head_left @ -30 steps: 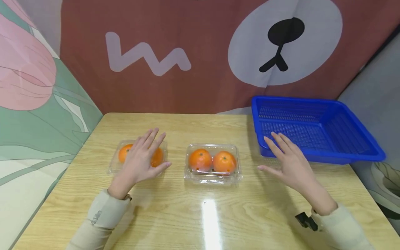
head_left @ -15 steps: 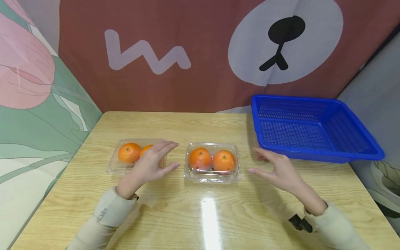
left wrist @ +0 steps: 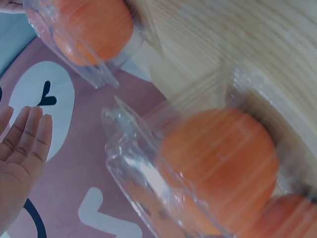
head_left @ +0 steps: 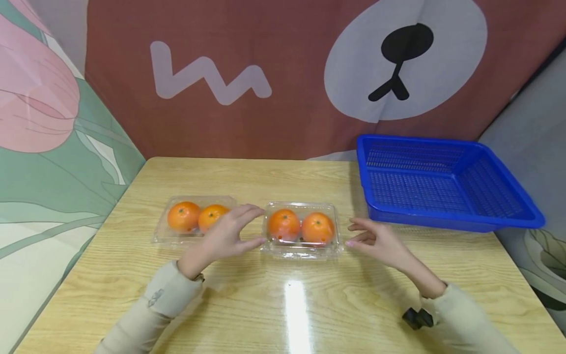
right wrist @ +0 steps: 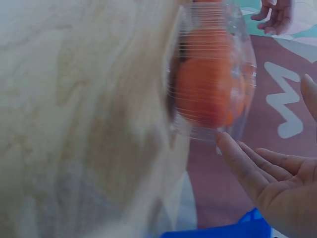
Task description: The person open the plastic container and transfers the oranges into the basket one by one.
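Observation:
A clear plastic clamshell box [head_left: 301, 250] with two orange fruits, mandarin-like, lies in the middle of the table. My left hand [head_left: 225, 235] is at its left side, fingertips right at the edge, thumb apart from the fingers. My right hand [head_left: 383, 245] is just off its right side, fingers gently bent, holding nothing. Behind my left hand lies a second clear box [head_left: 161, 235] with two more of the fruits, partly covered by that hand. In the left wrist view an orange fruit [left wrist: 218, 163] shows close up through the plastic. The right wrist view shows fingertips [right wrist: 225, 139] beside the box.
A blue plastic basket [head_left: 442, 221] stands at the table's back right, beyond my right hand. The wooden table [head_left: 247, 305] meets a brown bear-print backdrop [head_left: 287, 132] at its far edge. Black wrist gear [head_left: 417, 318] hangs at the right sleeve.
Both hands have come inward toward the middle box, the left one moving right off the left box, the right one moving left away from the basket. The boxes stay in place.

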Tool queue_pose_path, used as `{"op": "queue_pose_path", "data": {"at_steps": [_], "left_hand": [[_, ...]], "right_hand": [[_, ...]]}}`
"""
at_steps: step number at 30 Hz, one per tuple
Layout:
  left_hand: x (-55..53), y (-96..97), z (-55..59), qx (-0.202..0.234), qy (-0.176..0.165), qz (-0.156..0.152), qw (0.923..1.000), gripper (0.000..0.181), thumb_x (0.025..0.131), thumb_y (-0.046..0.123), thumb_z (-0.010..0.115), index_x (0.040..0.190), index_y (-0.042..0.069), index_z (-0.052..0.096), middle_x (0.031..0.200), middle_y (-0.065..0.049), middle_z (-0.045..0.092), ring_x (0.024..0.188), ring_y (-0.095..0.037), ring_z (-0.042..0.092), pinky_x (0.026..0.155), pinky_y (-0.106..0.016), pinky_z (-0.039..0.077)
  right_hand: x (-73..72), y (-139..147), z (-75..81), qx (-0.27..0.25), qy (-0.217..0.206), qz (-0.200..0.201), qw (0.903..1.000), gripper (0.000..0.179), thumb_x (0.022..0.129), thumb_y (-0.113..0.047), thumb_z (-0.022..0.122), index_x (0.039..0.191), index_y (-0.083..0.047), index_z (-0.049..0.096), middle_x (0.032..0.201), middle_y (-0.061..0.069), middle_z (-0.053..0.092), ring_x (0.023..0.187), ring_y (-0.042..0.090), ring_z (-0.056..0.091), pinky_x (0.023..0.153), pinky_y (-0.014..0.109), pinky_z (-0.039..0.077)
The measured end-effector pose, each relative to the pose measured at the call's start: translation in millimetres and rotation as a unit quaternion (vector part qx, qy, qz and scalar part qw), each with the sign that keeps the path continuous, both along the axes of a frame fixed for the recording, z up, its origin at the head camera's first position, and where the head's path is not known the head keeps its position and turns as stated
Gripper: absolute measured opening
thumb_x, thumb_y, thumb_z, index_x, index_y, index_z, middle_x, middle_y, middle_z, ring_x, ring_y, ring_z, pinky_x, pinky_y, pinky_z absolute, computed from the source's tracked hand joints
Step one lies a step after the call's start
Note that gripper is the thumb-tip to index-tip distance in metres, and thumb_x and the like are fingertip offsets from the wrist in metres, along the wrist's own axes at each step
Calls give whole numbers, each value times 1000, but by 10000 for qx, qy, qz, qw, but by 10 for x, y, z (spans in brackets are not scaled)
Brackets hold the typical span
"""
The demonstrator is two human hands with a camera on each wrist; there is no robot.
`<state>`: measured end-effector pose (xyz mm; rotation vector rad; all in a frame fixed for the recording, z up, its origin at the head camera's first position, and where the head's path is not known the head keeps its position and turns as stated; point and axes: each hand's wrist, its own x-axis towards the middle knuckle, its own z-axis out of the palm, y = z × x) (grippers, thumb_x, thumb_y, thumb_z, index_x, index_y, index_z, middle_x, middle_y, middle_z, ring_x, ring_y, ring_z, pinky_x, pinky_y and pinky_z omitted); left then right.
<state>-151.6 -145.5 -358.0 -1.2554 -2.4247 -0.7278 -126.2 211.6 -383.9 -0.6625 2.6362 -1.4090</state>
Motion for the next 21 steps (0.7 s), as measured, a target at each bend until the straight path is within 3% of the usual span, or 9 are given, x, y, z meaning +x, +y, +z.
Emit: {"op": "queue_pose_path", "data": {"at_steps": [7, 21], "left_hand": [[-7, 91, -42, -487, -269, 124, 9984, 59, 75, 32, 75, 120, -1, 56, 118, -14, 57, 108, -27, 53, 91, -40, 45], [-39, 236, -117, -1520, -502, -19, 9871, 71, 80, 44, 68, 135, 6, 45, 141, -16, 38, 127, -37, 36, 98, -52, 35]], "right_hand": [[-50, -62, -180, -629, -684, 256, 9953, 71, 79, -3, 70, 132, 19, 29, 125, 37, 43, 104, 46, 54, 82, 38, 50], [-112, -172, -321, -1031, -1249, 354, 9862, 102, 70, -3, 78, 142, 11, 8, 142, 35, 20, 119, 51, 37, 91, 37, 44]]}}
